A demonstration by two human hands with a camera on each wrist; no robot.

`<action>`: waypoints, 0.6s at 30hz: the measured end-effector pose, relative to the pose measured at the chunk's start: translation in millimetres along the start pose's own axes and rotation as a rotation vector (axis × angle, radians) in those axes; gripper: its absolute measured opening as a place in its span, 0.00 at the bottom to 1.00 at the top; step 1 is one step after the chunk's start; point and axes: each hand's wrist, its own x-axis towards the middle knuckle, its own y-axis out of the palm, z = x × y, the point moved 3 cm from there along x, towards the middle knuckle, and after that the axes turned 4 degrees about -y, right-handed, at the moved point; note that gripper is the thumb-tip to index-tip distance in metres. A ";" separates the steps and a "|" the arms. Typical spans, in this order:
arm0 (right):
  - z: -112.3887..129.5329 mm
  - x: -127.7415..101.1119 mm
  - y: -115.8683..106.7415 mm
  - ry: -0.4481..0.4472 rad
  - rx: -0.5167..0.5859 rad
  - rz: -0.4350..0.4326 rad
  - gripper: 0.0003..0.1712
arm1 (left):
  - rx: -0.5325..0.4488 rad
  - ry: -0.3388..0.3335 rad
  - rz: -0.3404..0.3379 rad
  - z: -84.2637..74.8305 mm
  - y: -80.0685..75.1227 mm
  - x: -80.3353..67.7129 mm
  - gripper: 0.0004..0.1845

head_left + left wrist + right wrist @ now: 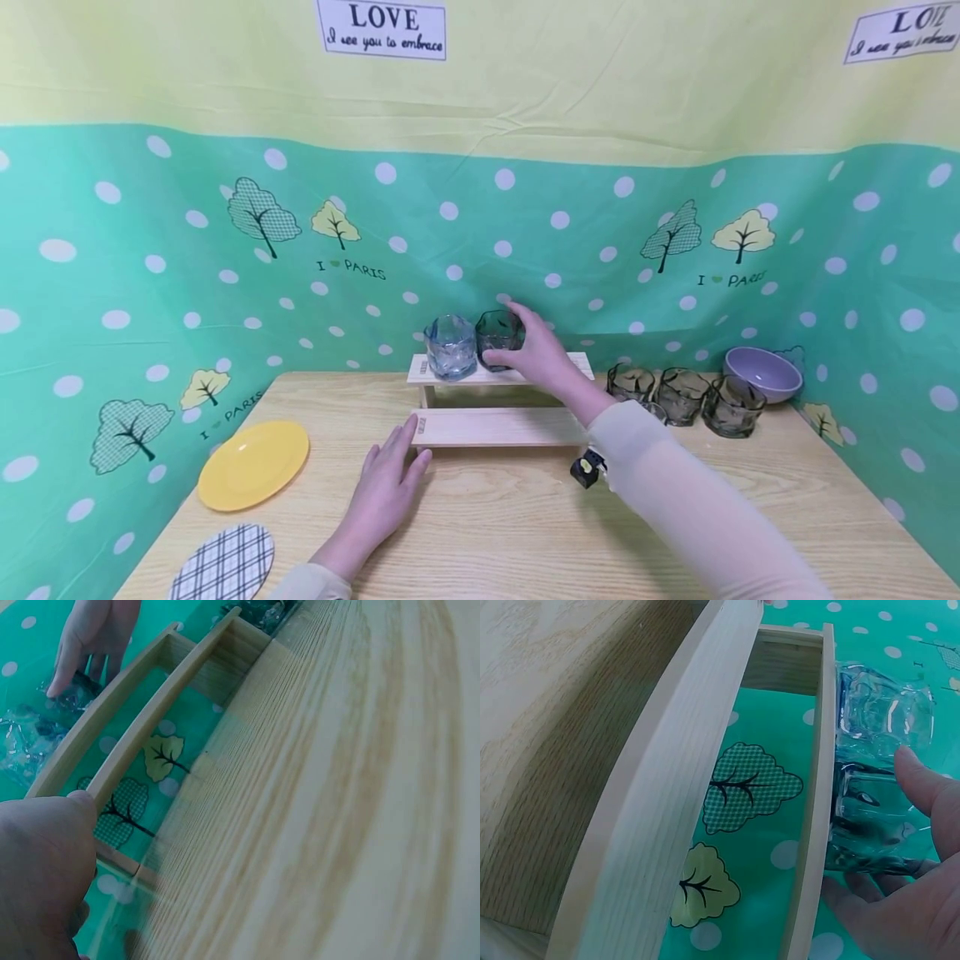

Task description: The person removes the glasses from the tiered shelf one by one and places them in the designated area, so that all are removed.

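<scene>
A two-tier wooden rack (498, 427) stands on the table. Its upper shelf bears a clear bluish glass (450, 348) at the left and a dark grey glass (495, 343) right beside it. My right hand (543, 350) holds the dark glass, thumb on the near side and fingers round the far side; the right wrist view shows the glass (874, 817) standing on the shelf within that grip. At the rack's left end, my left hand (386, 483) touches the lower shelf with fairly straight fingers. The left wrist view shows its thumb (81, 801) against the shelf's corner.
Several dark glasses (681, 396) stand to the right of the rack, one partly hidden by the right sleeve. Behind them is a purple bowl (763, 373). A yellow plate (255, 465) and a checked round mat (225, 565) lie at left. Patterned cloth (450, 217) hangs behind the table.
</scene>
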 end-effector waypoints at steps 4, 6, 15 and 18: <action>0.7 0.9 0.4 0.013 -0.017 -0.005 0.59 | -0.001 -0.001 0.001 -0.2 -0.4 -0.1 0.37; 1.3 0.9 0.0 0.017 -0.026 -0.009 0.58 | -0.002 0.002 0.001 -0.3 -0.2 -0.1 0.37; 4.7 -1.7 -1.6 0.035 -0.077 -0.047 0.55 | -0.002 -0.006 0.002 -0.1 -0.5 0.7 0.37; 6.7 -6.8 -4.8 0.033 -0.074 -0.055 0.55 | -0.004 -0.012 0.006 -0.1 -0.9 0.5 0.37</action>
